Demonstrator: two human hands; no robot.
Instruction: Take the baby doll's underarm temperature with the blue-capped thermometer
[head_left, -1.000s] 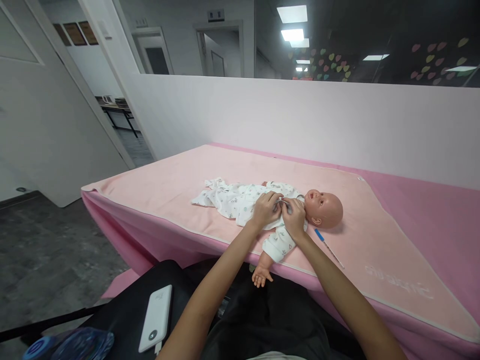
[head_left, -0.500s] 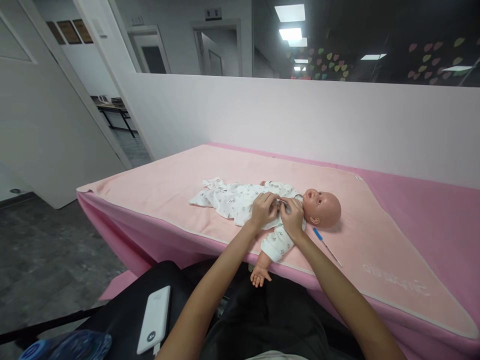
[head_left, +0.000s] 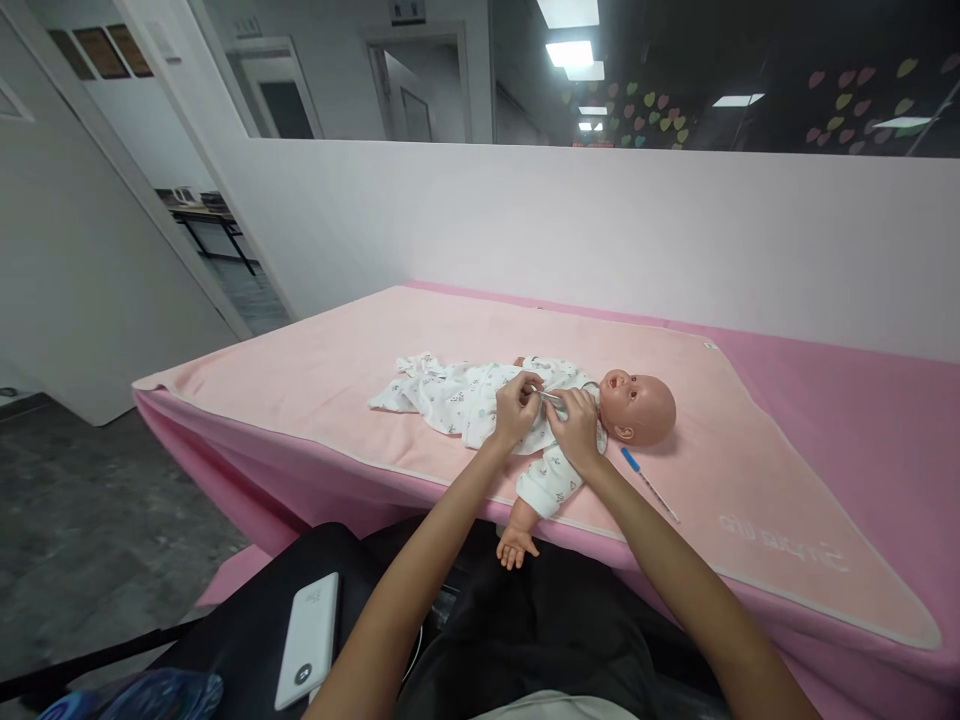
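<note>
White and flat, a rectangular device (head_left: 307, 640) lies on a black seat (head_left: 240, 615) at near left, close to a blue item (head_left: 165, 697) cut off by the lower border of the view. At the near edge of the draped table, a baby doll's hand (head_left: 517, 545) hangs palm up over the side. Beyond it, the person's left hand (head_left: 519, 408) and right hand (head_left: 575, 425) meet over the chest of the baby doll (head_left: 637, 410), fingers of each pinched closed on a thin white strand (head_left: 550, 395) stretched between them; its exact nature cannot be told. The doll lies on its back across the middle of the table, head to the right, wearing a white patterned garment (head_left: 472, 402) that trails to the left. Just right of the near shoulder, a blue-handled stick (head_left: 636, 467) lies on the peach cloth (head_left: 315, 370), its slender end toward near right. Deeper pink cover (head_left: 847, 420) shows at right. At the far side stands a white wall (head_left: 525, 220), topped by dark glass (head_left: 735, 60) with heart-shaped stickers (head_left: 649, 100)
</note>
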